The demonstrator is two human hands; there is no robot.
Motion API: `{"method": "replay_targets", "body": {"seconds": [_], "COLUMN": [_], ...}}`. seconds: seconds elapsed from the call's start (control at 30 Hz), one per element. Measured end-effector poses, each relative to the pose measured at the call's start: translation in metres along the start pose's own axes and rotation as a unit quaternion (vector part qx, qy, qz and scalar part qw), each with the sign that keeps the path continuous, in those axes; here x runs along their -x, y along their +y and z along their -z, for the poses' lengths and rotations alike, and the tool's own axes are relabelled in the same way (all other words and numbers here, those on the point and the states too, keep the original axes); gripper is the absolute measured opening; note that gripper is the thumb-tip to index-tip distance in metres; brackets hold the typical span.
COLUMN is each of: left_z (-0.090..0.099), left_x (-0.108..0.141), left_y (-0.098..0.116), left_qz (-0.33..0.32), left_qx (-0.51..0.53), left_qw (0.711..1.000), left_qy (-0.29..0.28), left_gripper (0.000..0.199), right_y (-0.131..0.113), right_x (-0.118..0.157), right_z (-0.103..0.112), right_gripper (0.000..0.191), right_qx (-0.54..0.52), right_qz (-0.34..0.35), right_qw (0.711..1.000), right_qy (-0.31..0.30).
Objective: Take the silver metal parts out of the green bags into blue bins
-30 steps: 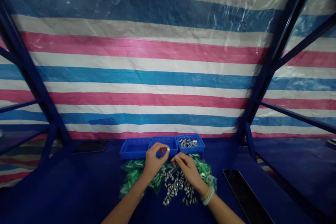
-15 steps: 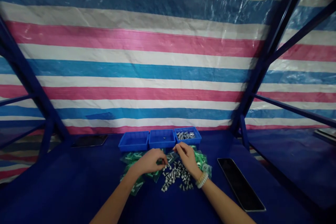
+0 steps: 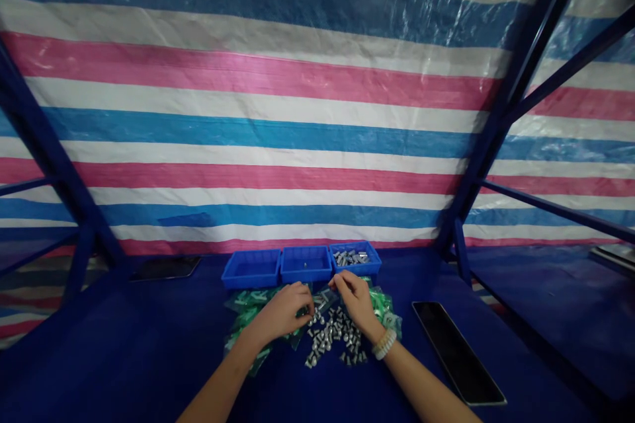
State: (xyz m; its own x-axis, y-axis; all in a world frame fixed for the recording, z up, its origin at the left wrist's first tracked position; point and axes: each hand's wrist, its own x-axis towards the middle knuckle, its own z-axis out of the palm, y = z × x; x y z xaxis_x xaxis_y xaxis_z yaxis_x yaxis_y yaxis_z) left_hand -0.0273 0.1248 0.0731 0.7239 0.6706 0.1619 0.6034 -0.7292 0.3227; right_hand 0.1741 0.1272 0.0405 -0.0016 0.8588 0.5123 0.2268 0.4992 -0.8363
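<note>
Workshop: striped tarp (image 3: 258,139), blue parts bins (image 3: 305,264)

Striped tarp (image 3: 248,112) w/ blue frame (image 3: 513,92), blk tablet (image 3: 459,351)

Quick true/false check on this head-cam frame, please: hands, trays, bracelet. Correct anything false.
1. The left hand and right hand sit just above the loose silver bolts. True.
2. The middle blue tray is full of bolts. False: it holds one small piece.
3. The far-right blue tray holds a heap of silver bolts. True.
4. The beaded bracelet is on the left wrist. False: it is on the right wrist.
5. A black tablet lies right of the bolts. True.
</note>
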Motion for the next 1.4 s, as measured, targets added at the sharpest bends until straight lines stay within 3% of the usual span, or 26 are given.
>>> {"method": "replay_targets", "body": {"seconds": [0.2,0.37,0.53,0.67,0.83,1.2,1.3,1.4], "left_z": [-0.008,-0.006,-0.005,-0.011,-0.014,-0.021,-0.025,-0.025], "left_x": [0.001,-0.004,-0.009,-0.011,-0.011,-0.012,-0.012,-0.011], "left_y": [0.002,0.006,0.009,0.007,0.008,0.018,0.024,0.024], "left_qz": [0.008,0.012,0.048,0.041,0.092,0.101,0.123,0.114], "left_qx": [-0.03,0.089,0.274,0.355,0.436,0.479,0.461,0.413], "left_qw": [1.0,0.99,0.942,0.903,0.864,0.839,0.84,0.858], "left_qy": [0.005,0.104,0.187,0.238,0.232,0.238,0.257,0.283], "left_gripper": [0.003,0.019,0.014,0.017,0.028,0.028,0.022,0.02], "right_y": [-0.003,-0.004,-0.011,-0.017,-0.021,-0.024,-0.023,-0.024], "right_x": [0.001,0.001,0.004,0.007,0.007,0.007,0.008,0.009], "right_z": [0.001,0.001,0.0,0.0,0.0,0.002,0.0,-0.002], "right_gripper": [0.034,0.034,0.013,0.025,0.021,0.007,0.014,0.023], "right_qx": [0.004,0.012,0.03,0.02,0.018,0.038,0.043,0.032], "right_qz": [0.005,0.015,0.069,0.148,0.194,0.17,0.147,0.134], "right_qw": [1.0,1.0,0.997,0.988,0.979,0.984,0.987,0.987], "right_qy": [-0.004,-0.002,-0.024,-0.05,-0.064,-0.037,-0.041,-0.086]}}
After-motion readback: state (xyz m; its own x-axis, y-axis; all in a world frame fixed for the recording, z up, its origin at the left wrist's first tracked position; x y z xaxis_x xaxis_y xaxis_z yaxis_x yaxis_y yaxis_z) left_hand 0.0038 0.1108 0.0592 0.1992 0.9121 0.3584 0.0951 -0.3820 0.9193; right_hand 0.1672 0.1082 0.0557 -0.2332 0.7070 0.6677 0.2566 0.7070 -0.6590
